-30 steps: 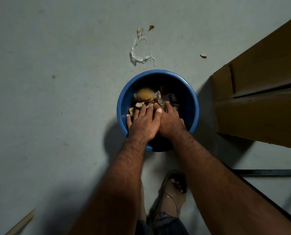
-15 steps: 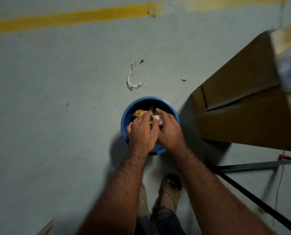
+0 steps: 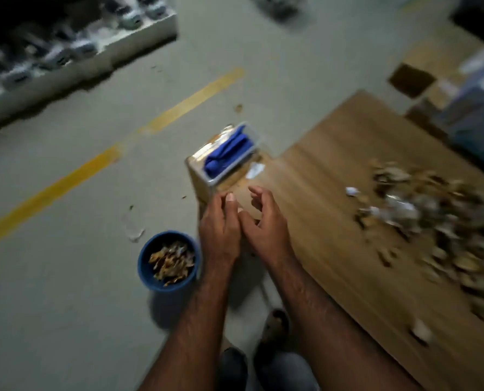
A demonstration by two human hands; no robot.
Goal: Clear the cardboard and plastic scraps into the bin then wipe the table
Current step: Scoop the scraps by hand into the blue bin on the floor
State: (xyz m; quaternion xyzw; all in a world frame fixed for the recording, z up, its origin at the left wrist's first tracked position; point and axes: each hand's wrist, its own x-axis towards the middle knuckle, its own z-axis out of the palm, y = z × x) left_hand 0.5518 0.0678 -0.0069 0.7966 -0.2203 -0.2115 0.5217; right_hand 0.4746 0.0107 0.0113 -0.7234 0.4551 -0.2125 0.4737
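Note:
A blue bin [image 3: 144, 266] stands on the floor, holding cardboard and plastic scraps [image 3: 171, 262]. My left hand [image 3: 219, 232] and my right hand [image 3: 266, 224] hover side by side above the near corner of the wooden table [image 3: 334, 221], right of the bin, fingers loosely curled and holding nothing. A blurred heap of cardboard and plastic scraps [image 3: 444, 227] lies on the right part of the table. A blue cloth [image 3: 226, 155] lies in a small box [image 3: 198, 176] at the table's far corner.
A plastic scrap [image 3: 133, 230] and small bits lie on the grey floor near a yellow line [image 3: 108, 159]. A low white platform [image 3: 74, 66] with dark items runs at the upper left. Boxes [image 3: 469, 119] stand beyond the table. My feet [image 3: 274, 325] are below.
Both hands have lifted out of the bin and moved right, up to the table corner. The view has swung up, bringing the tabletop and scrap heap into sight.

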